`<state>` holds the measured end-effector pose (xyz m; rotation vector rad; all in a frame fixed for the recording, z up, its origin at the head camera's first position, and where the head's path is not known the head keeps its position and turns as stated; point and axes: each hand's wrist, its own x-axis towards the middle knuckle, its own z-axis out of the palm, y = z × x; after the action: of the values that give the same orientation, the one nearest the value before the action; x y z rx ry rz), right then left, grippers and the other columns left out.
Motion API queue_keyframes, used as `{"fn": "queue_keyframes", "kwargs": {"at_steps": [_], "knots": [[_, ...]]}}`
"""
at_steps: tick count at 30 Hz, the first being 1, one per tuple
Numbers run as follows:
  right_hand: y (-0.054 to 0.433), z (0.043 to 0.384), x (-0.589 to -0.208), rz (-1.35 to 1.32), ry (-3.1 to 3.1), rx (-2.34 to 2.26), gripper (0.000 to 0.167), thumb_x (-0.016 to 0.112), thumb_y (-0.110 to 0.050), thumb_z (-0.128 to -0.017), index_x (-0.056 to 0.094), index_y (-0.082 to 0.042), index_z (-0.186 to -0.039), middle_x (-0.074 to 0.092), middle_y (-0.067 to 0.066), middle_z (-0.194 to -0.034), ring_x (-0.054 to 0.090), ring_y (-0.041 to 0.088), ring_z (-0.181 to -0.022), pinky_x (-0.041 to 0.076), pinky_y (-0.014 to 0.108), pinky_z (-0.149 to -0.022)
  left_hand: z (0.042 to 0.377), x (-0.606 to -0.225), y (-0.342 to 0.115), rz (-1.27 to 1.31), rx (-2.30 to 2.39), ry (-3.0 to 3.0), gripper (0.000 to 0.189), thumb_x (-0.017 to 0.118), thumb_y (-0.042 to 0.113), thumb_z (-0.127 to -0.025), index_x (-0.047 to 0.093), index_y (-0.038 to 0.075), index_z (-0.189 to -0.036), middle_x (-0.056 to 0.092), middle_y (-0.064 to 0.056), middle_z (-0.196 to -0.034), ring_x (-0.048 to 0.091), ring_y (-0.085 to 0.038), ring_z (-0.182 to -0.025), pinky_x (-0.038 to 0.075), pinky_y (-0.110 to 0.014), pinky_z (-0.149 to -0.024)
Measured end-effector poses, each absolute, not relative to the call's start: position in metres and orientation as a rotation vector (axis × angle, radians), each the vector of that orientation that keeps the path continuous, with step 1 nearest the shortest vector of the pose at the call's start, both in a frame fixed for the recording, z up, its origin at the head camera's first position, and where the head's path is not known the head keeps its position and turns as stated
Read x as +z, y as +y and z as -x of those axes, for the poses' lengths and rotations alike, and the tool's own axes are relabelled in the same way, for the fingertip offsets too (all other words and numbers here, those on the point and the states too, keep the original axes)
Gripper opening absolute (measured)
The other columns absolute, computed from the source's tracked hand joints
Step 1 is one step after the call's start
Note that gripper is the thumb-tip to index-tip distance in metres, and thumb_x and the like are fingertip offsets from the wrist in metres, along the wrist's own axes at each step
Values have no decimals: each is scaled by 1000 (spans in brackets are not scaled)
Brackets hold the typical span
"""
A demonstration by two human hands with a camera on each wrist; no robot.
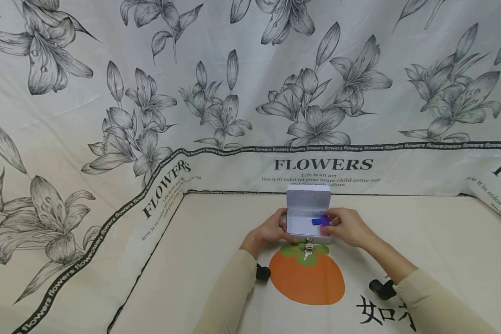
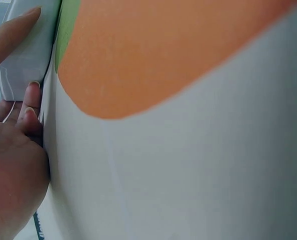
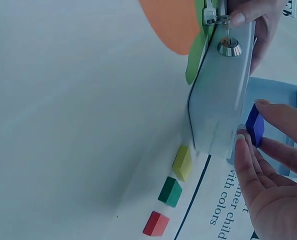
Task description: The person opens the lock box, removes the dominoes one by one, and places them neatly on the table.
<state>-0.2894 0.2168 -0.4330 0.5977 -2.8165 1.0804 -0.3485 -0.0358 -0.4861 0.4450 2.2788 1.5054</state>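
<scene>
A small white metal cash box (image 1: 309,239) stands with its lid raised, keys (image 1: 307,253) hanging from the lock in its front. My left hand (image 1: 270,228) grips the box's left side, thumb across the front near the keys, as the left wrist view also shows with the hand (image 2: 13,160) against the box wall (image 2: 28,60). Over the right part of the box, my right hand (image 1: 350,226) pinches a blue block (image 3: 256,125) between thumb and fingertips. In the right wrist view the block is in front of the open lid (image 3: 276,87).
Beside the box, a yellow block (image 3: 182,162), a green block (image 3: 170,191) and a red block (image 3: 156,223) lie in a row. An orange persimmon print (image 1: 306,280) marks the cloth in front. Behind rises a flower-printed curtain (image 1: 229,169).
</scene>
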Motion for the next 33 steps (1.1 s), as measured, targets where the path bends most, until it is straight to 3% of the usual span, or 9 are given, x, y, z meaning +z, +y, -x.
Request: {"fn": "queue_keyframes", "kwargs": {"at_steps": [11, 26, 33], "knots": [[238, 287, -433, -546, -2841, 989, 42, 81, -5, -84, 65, 15, -117, 71, 21, -100, 68, 28, -85, 57, 44, -75, 348, -485, -35, -443, 1502, 2287, 99, 91, 1, -72, 37, 14, -154, 60, -7, -91, 55, -15, -83, 42, -27, -80], [264, 279, -434, -404, -2908, 962, 46, 78, -8, -88, 62, 13, -125, 69, 21, -104, 65, 28, -89, 59, 40, -74, 345, -484, -36, -433, 1531, 2258, 99, 90, -1, -72, 37, 13, -154, 60, -8, -91, 54, -15, -81, 43, -26, -78], [277, 275, -433, -375, -2909, 949, 47, 79, -7, -87, 60, 15, -124, 69, 24, -103, 66, 30, -89, 59, 45, -77, 346, -484, -35, -435, 1539, 2241, 99, 90, -2, -72, 37, 14, -154, 62, -9, -91, 56, -15, -81, 44, -26, -78]]}}
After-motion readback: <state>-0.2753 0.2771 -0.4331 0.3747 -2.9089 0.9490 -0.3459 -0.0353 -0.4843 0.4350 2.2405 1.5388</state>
